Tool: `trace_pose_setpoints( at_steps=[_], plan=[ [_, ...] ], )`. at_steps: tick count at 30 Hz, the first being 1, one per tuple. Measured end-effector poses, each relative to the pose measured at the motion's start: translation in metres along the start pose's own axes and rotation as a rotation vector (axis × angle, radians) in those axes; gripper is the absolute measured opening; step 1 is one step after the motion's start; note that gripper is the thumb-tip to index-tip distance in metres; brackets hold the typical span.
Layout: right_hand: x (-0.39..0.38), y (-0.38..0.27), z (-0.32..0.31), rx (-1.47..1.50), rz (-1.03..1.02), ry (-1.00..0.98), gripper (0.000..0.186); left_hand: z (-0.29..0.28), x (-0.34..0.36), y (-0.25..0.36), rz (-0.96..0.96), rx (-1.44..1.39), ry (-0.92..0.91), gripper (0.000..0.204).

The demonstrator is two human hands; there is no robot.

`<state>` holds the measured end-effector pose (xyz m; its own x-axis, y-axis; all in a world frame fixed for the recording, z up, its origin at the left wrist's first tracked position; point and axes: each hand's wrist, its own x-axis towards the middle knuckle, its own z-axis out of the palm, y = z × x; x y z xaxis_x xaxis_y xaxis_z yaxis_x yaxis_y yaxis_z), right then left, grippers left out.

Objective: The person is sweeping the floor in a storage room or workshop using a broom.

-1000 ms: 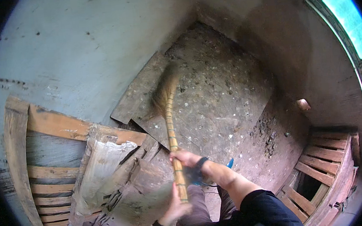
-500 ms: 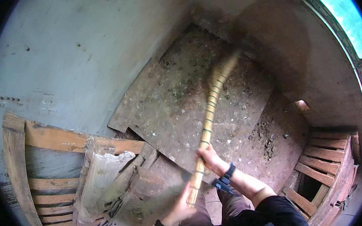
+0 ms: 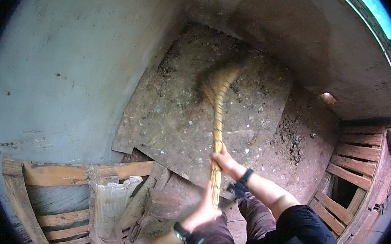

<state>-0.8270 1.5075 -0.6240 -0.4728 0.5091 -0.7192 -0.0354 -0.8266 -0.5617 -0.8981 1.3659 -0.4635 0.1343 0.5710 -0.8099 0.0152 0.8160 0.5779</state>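
Straw broom [image 3: 218,125] L of dark-int. crate [image 3: 353,165]

1. The floor [image 3: 321,119] is brownish and grimy, its bare part showing at the right.
2. A broad, flat sheet [image 3: 172,119] with straight edges covers much of it, dotted with pale specks [image 3: 162,151] and dark grit.
3. Dark, crumbly debris [image 3: 294,145] lies scattered beside the sheet's right edge.
4. Rough wood pieces [image 3: 167,201] lie near its lower left edge.
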Motion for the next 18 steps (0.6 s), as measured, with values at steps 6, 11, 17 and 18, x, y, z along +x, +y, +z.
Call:
trace_pose_setpoints(
  at_steps=[6, 11, 17, 18],
  plan=[
    [-0.114, -0.021, 0.015, 0.03, 0.0, 0.148, 0.075, 0.031, -0.073, -0.031, 0.268, -0.332, -0.085, 0.101],
    [-0.034, -0.078, 0.038, 0.033, 0.032, -0.279, 0.077, 0.028, -0.041, 0.035, 0.188, 0.194, 0.323, 0.109],
    [0.094, -0.133, -0.014, 0.149, 0.12, -0.37, 0.054, 0.026, 0.075, 0.136, -0.013, 0.117, 0.363, 0.106],
    [0.095, -0.136, -0.038, 0.174, 0.099, -0.337, 0.053, 0.038, 0.08, 0.144, -0.015, 0.127, 0.36, 0.106]
  ],
)
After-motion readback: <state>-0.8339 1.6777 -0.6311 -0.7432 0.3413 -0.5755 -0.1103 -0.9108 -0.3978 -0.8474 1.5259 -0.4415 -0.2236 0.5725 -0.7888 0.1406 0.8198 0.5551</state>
